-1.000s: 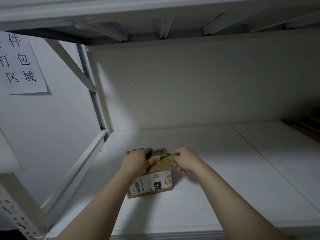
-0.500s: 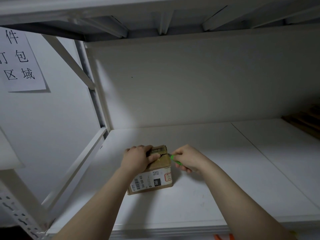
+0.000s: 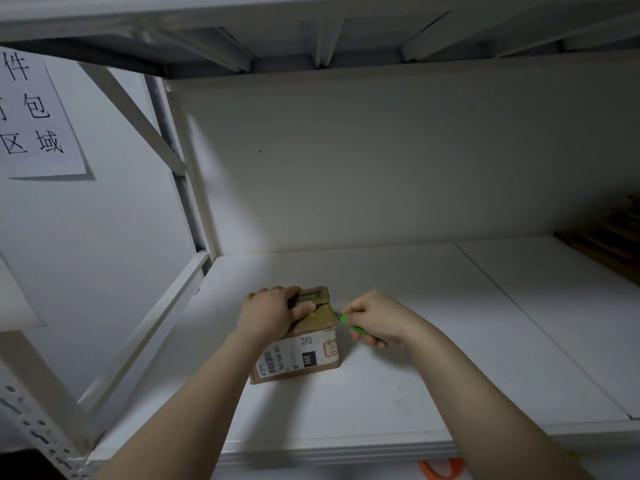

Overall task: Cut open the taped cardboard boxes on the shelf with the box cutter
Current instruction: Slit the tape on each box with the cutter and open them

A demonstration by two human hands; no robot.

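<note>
Risk, blade slip: the box cutter (image 3: 349, 324) meets the cardboard box (image 3: 313, 325) at its upper right edge, with the tip pointing toward the left hand (image 3: 270, 317). That hand's thumb lies across the box top close to the tip. In my judgement, a sudden give in the tape could carry the blade into the thumb.
Risk, box shift: the box is small and probably light, and it stands on the smooth white shelf (image 3: 381, 393). A sideways push from the cutter could slide or tip it toward the left end of the shelf if the holding hand loosens.
Risk, depth: too deep a cut may damage the contents. Blade extension cannot be read here.
Risk, label: the shipping label (image 3: 298, 356) on the near face sits below the cut line, and a downward slip would score it.
Left hand: clamped over the box top, fingers curled over the far edge and thumb pressing on the top face.
Right hand (image 3: 375, 320): closed round the green handle of the cutter, just beside the right face of the box.
Box location: left part of the shelf, between the back panel and the front edge, well apart from the right end.
</note>
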